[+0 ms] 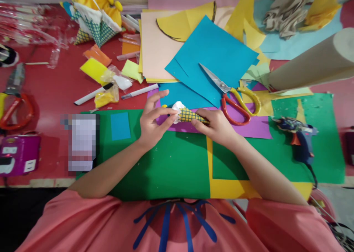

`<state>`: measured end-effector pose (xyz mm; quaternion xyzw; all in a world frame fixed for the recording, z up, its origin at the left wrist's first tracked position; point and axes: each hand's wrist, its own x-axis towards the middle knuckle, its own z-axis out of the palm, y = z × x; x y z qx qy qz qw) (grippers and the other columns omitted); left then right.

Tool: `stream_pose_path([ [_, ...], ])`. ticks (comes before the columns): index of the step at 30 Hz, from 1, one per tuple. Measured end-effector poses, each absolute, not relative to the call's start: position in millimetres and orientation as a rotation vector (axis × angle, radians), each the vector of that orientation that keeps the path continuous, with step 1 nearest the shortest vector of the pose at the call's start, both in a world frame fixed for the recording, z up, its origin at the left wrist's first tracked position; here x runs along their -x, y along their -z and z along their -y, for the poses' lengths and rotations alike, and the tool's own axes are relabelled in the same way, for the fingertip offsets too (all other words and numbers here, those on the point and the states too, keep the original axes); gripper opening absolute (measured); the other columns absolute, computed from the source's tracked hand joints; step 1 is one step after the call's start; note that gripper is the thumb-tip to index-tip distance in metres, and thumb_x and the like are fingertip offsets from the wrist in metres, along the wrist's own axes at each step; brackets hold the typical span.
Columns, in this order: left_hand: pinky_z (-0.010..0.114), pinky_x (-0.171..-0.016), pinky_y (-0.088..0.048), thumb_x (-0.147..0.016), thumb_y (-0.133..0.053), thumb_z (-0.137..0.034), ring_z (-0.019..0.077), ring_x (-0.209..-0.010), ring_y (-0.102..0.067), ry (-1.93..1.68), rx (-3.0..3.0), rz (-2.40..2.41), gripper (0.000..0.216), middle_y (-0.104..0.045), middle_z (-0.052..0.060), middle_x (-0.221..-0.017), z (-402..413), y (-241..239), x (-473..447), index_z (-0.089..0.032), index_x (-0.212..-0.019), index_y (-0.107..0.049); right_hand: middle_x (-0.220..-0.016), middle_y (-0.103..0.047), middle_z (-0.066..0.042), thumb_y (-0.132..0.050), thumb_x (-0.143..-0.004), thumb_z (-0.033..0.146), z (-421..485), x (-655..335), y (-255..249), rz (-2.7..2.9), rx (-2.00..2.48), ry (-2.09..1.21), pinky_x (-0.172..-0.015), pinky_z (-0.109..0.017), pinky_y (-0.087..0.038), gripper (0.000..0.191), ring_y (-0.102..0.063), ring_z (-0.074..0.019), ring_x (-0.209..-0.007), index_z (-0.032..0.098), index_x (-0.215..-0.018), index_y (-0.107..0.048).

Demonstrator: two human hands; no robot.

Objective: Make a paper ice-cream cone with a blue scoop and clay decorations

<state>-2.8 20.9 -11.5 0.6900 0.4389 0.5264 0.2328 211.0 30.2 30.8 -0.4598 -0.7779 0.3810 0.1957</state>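
A small paper ice cream cone (pixel 190 115), yellow with a dark grid, lies sideways between my hands above the purple and green sheets. My right hand (pixel 219 128) is closed around its pointed end. At the wide end sits a crumpled white topping (pixel 177 107). The thumb and index finger of my left hand (pixel 153 121) pinch the edge of this white part, while its other fingers are raised. A bit of yellow peeks out beside the left fingertips. Scissors (pixel 222 86) with red and yellow handles lie just beyond my right hand.
Green sheets (pixel 166 163) cover the front of the red table. A glue gun (pixel 302 141) lies at right, near a big paper roll (pixel 312 62). Blue sheets (pixel 201 52), markers (pixel 141 91) and larger finished cones (pixel 96 19) are further back. A blurred phone (pixel 83 143) lies left.
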Motion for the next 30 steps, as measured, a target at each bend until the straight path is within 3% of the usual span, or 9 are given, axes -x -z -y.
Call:
stream_pose_path([
  [8, 0.049, -0.113, -0.042, -0.082, -0.069, -0.044, 0.0260, -0.133, -0.050, -1.420, -1.868, -1.222, 0.017, -0.059, 0.001, -0.128, -20, 11, 2, -0.028, -0.087, -0.072, -0.064, -0.053, -0.002, -0.046, -0.087, 0.041, -30, -211, -29, 2.189, 1.312, -1.059, -0.053, -0.026, -0.025, 0.032, -0.042, -0.0110, -0.055, 0.013, -0.081, -0.061],
  [10, 0.049, -0.116, -0.039, -0.086, -0.064, -0.045, 0.0255, -0.136, -0.047, -1.511, -1.776, -1.117, 0.021, -0.057, 0.001, -0.133, -21, 12, 0, -0.033, -0.102, -0.070, -0.061, -0.050, -0.001, -0.046, -0.087, 0.041, -31, -211, -29, 2.173, 1.322, -1.054, -0.052, -0.026, -0.024, 0.031, -0.040, -0.0103, -0.052, 0.014, -0.076, -0.059],
  [13, 0.045, -0.118, -0.036, -0.091, -0.056, -0.045, 0.0226, -0.139, -0.044, -1.538, -1.586, -1.022, 0.040, -0.053, 0.001, -0.141, -23, 15, -2, -0.037, -0.130, -0.055, -0.059, -0.048, 0.000, -0.046, -0.087, 0.042, -31, -212, -28, 2.178, 1.304, -1.060, -0.052, -0.026, -0.024, 0.033, -0.040, -0.0100, -0.051, 0.014, -0.075, -0.058],
  [15, 0.042, -0.120, -0.033, -0.089, -0.058, -0.048, 0.0207, -0.140, -0.042, -1.439, -1.550, -1.026, 0.049, -0.050, 0.000, -0.145, -25, 18, -1, -0.039, -0.136, -0.048, -0.061, -0.051, -0.001, -0.047, -0.087, 0.042, -31, -212, -28, 2.188, 1.282, -1.069, -0.052, -0.026, -0.025, 0.033, -0.042, -0.0108, -0.053, 0.013, -0.080, -0.061],
  [25, 0.042, -0.118, -0.036, -0.085, -0.060, -0.055, 0.0251, -0.145, -0.036, -1.291, -1.707, -1.100, 0.061, -0.044, 0.002, -0.150, -24, 22, 2, -0.038, -0.140, -0.040, -0.065, -0.054, -0.003, -0.047, -0.088, 0.040, -30, -211, -29, 2.219, 1.252, -1.028, -0.055, -0.025, -0.027, 0.033, -0.045, -0.0120, -0.057, 0.011, -0.088, -0.064],
  [30, 0.046, -0.121, -0.031, -0.083, -0.063, -0.055, 0.0284, -0.146, -0.032, -1.278, -1.777, -0.995, 0.069, -0.038, 0.003, -0.154, -27, 29, 5, -0.036, -0.144, -0.034, -0.064, -0.053, -0.002, -0.047, -0.089, 0.041, -30, -211, -26, 2.230, 1.236, -1.021, -0.055, -0.025, -0.026, 0.033, -0.043, -0.0117, -0.055, 0.012, -0.086, -0.062],
])
